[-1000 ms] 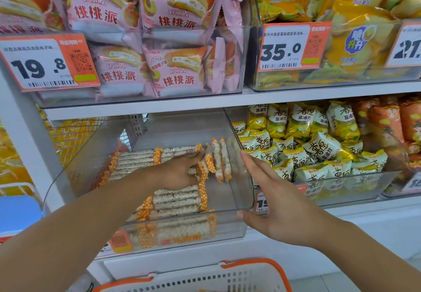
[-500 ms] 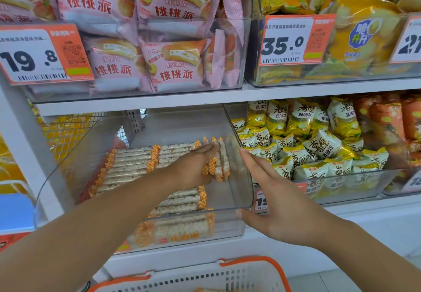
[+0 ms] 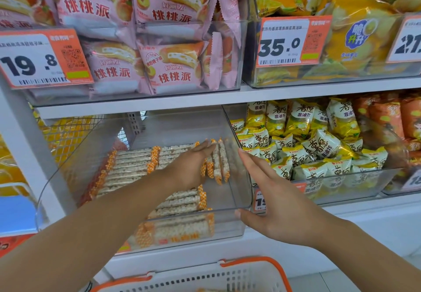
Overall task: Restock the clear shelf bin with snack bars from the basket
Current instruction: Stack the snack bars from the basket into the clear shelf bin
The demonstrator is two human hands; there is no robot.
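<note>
A person faces a shop shelf, both bare arms reaching forward. The clear bin (image 3: pixel 239 191) sits on the lower shelf, pulled forward and partly filled with snack bars (image 3: pixel 134 164) in clear wrappers with orange checked ends. Most lie flat in rows; a few bars (image 3: pixel 219 164) stand on edge near the bin's right wall.

The left hand (image 3: pixel 189 168) is inside the bin, fingers straight and loose, resting against the upright bars and gripping nothing. The right hand (image 3: pixel 273 203) is spread flat against the outside of the right wall, thumb at the front corner, steadying it.

The white basket (image 3: pixel 250 271) with an orange rim waits below; what it holds cannot be made out.

Risks, as judgement: the upright bars look unsteady and could topple across the flat rows if the left hand pushes them. The bin overhangs the shelf edge, so a downward press might tip it forward. The yellow packets (image 3: pixel 319 150) in the neighbouring bin lie just beside the right hand and could be knocked.
</note>
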